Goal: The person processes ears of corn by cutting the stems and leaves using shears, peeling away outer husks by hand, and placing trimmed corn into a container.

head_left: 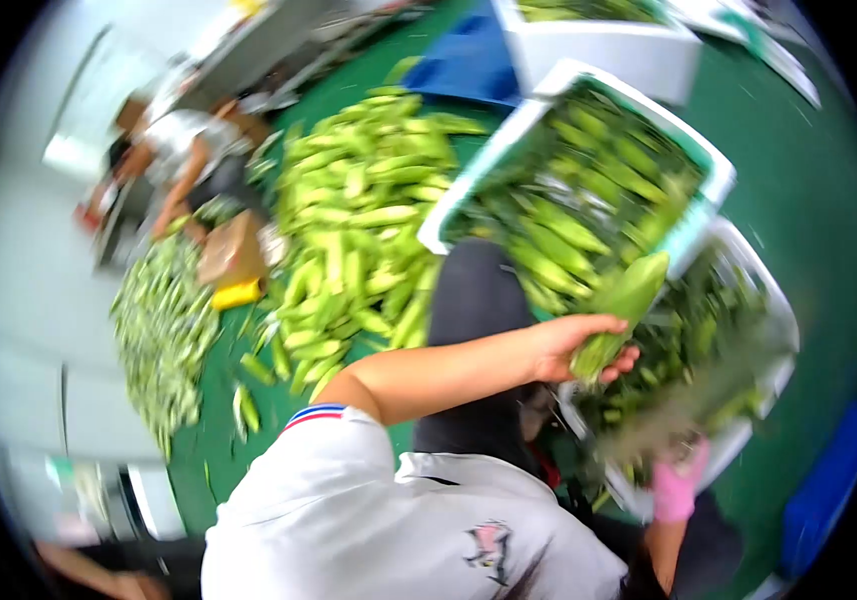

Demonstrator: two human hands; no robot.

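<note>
My left hand (589, 350) grips a green ear of corn (634, 290) by its lower end, fingers wrapped round it, above the corner where two foam boxes meet. My right hand (679, 475), in a pink glove, is closed at the near side of the lower white foam box (784, 320). A brownish streak, smeared by motion, runs out from the glove across that box; what it is, I cannot make out. Green husks and leaves fill much of the box. Beside it, a white foam box with a green liner (719, 170) holds several ears of corn.
A large pile of corn ears (369, 210) covers the green floor (799, 210) to the left. Farther left, another person (189, 150) bends near a second green heap (164, 330) and a cardboard box (234, 250). Another white foam box (609, 50) stands at the back.
</note>
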